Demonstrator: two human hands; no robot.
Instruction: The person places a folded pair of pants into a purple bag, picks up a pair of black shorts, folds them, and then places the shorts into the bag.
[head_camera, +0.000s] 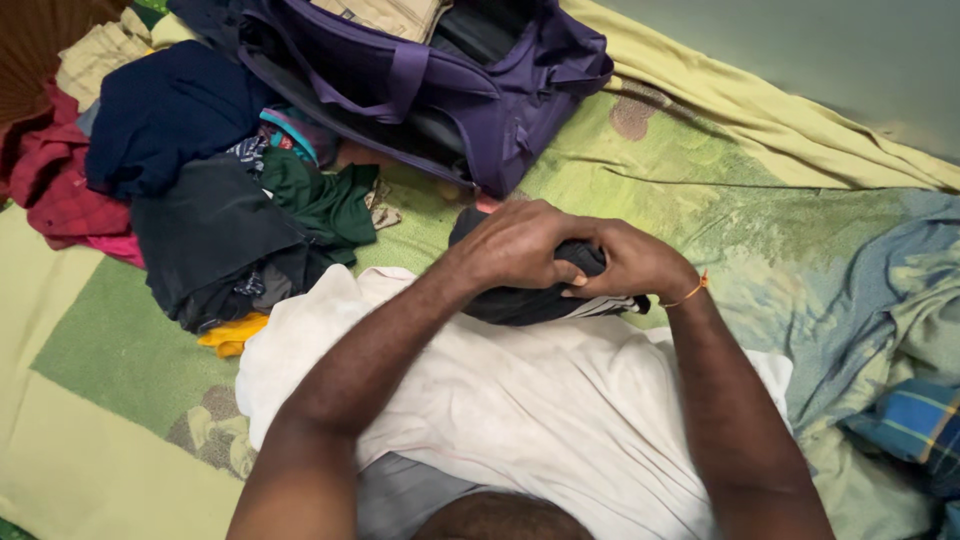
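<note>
Both hands meet over a rolled black garment (520, 300) that lies at the far edge of a white cloth (520, 400) spread on the bed. My left hand (515, 245) wraps over the top of the roll, fingers curled around it. My right hand (630, 265), with an orange thread at the wrist, grips the roll's right end. Much of the black garment is hidden under the hands.
An open purple duffel bag (440, 80) sits just beyond the hands. A heap of clothes (220, 190) in dark blue, black, green, red and yellow lies at the left. A green patterned bedsheet (700, 170) covers the bed; a blue checked cloth (915, 420) lies at the right.
</note>
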